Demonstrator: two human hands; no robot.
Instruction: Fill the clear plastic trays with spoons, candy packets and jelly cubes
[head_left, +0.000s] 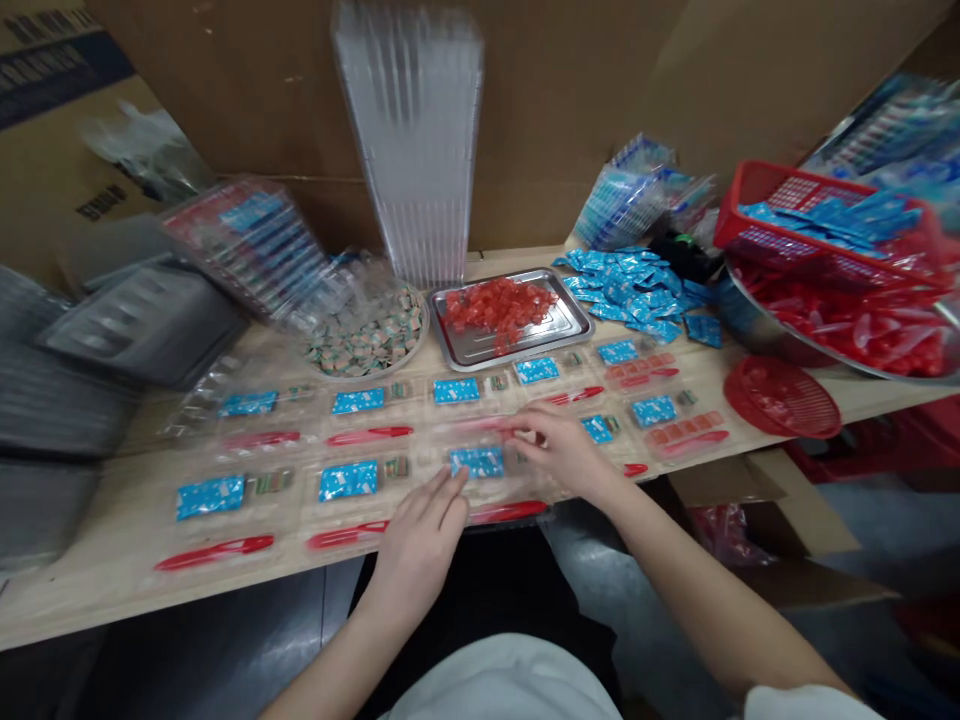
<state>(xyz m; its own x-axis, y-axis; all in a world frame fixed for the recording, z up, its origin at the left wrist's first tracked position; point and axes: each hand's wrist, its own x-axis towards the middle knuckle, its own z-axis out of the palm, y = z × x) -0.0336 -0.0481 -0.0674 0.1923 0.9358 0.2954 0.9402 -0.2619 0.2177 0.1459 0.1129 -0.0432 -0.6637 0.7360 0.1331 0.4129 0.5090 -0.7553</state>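
Observation:
Several clear plastic trays lie in rows on a wooden bench [90, 590], each with a blue packet and a red utensil. My left hand [420, 535] rests with fingers stretched flat on the near middle tray, its fingertips beside a blue packet [477, 461]. My right hand [559, 450] is over the same tray's far right corner, fingertips pinched together at a small item I cannot make out. A red utensil [506, 511] lies in that tray's front slot.
A metal tray [570, 325] of red pieces and a round dish [367, 345] of small wrapped pieces stand at the back. Loose blue packets [637, 295], red baskets [784, 398] and a metal bowl of red utensils [862, 330] are at the right. Stacked empty trays [409, 130] lean on cardboard.

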